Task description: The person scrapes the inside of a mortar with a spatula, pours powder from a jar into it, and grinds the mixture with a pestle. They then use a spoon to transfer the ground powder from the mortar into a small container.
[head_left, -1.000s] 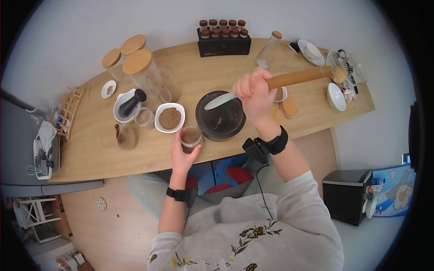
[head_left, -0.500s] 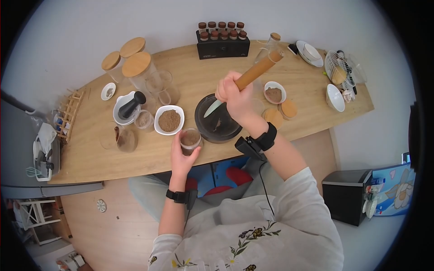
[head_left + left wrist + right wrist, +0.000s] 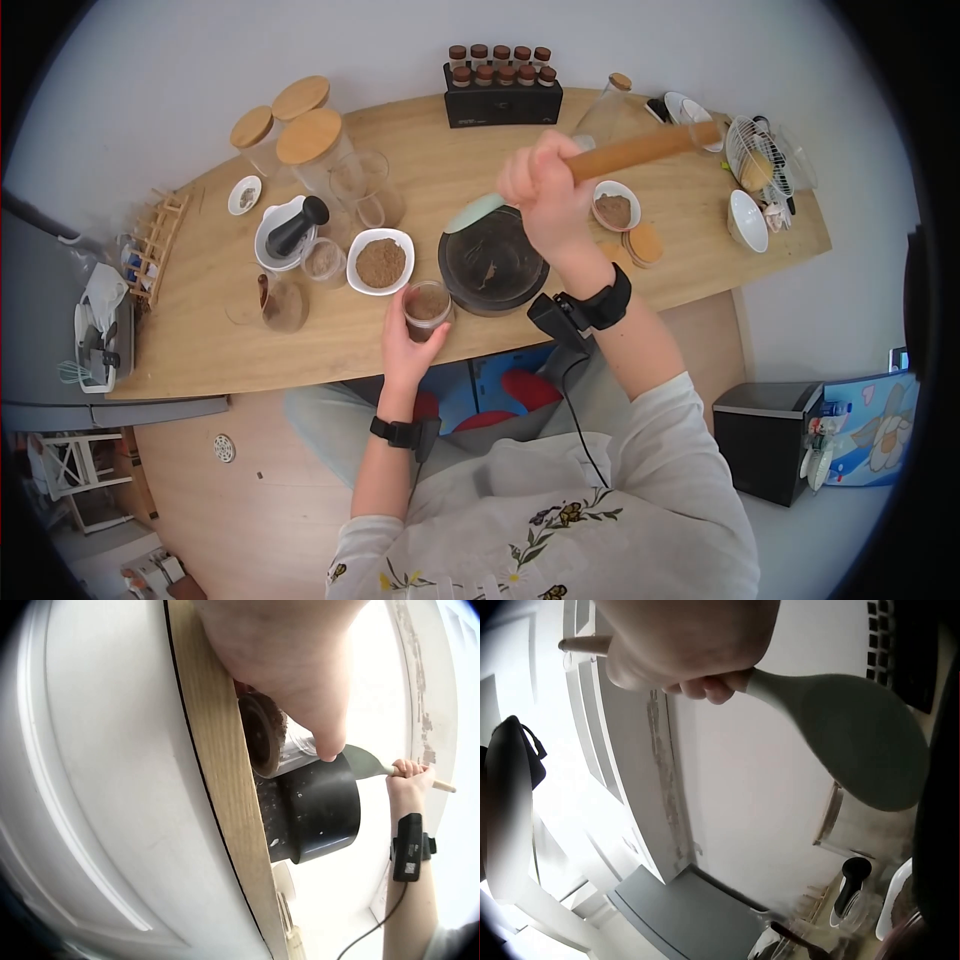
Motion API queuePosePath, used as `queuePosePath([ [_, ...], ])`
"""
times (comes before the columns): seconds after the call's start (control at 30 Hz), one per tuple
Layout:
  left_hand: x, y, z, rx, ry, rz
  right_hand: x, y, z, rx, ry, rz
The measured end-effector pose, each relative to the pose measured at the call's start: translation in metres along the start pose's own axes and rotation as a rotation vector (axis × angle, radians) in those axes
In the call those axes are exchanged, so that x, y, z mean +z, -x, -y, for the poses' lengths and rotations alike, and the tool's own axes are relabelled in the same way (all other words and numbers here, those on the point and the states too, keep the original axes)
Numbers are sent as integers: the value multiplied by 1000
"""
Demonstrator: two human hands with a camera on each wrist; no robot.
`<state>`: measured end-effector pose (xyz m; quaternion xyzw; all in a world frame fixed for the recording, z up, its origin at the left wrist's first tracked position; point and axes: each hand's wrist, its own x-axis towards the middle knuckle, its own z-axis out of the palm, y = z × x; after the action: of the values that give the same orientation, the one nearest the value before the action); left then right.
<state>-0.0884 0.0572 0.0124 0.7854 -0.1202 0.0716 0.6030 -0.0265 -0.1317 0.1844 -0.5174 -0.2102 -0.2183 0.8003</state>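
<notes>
My left hand grips a small glass jar of brown powder near the table's front edge. In my right hand is a spatula, its wooden handle slanting up to the right. The broad pale green spatula head shows in the right wrist view. That head hangs over the rim of a black mortar, which has traces of brown powder inside and stands just right of the jar. Behind the jar sits a square white bowl heaped with brown powder.
A black pestle leans in a white bowl left of the powder. Glass jars with wooden lids stand behind it. A black spice rack is at the back; a small bowl of powder and wooden lids lie to the right.
My right hand dipped the spatula towards the mortar half a second ago, then lifted it again; its handle has swung down to the right. The left hand keeps holding the jar in place.
</notes>
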Motion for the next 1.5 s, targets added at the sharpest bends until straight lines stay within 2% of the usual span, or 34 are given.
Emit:
queuePosePath([
  [0.07, 0, 0, 2, 9, -1, 3, -2, 12, -14, -53, 24, 81],
  [0.17, -1, -1, 2, 20, -23, 6, -3, 16, -23, -93, 52, 92],
  [0.23, -2, 0, 0, 4, -20, 15, 1, 11, -11, -81, -30, 3],
  [0.27, -2, 0, 0, 0, -13, 14, 3, 7, -2, -72, -69, -40],
  [0.47, -1, 0, 1, -6, 12, 17, -8, 3, 18, 34, -45, 28],
  [0.57, -2, 0, -1, -3, 13, 18, -14, 8, 1, 43, -103, 4],
  [0.67, 0, -1, -1, -3, 24, 18, -12, 17, -24, 158, -40, -83],
  [0.8, -1, 0, 1, 6, 5, 18, -7, 18, -23, 210, 119, 89],
  [0.9, -1, -1, 1, 19, -14, 15, -5, 4, -4, 115, -134, 3],
  [1.0, 0, 0, 1, 14, -17, 11, -13, 1, -4, 71, -250, -4],
  [1.1, 0, 1, 3, 12, -24, 15, -10, 20, -27, 151, 109, 14],
  [1.2, -1, 0, 0, 0, -6, 13, -1, 12, -2, 99, 98, 3],
  [1.3, -1, -1, 0, 3, -1, 8, -7, 5, 5, 82, -111, -2],
  [1.4, 0, 0, 1, 8, -15, 11, -10, 27, -28, 173, 141, 79],
  [1.43, -1, -1, 2, 10, -23, 11, -6, 22, -20, 211, 218, 108],
  [1.5, 0, -1, 0, -4, 4, 9, 1, 12, -3, 225, 87, 69],
])
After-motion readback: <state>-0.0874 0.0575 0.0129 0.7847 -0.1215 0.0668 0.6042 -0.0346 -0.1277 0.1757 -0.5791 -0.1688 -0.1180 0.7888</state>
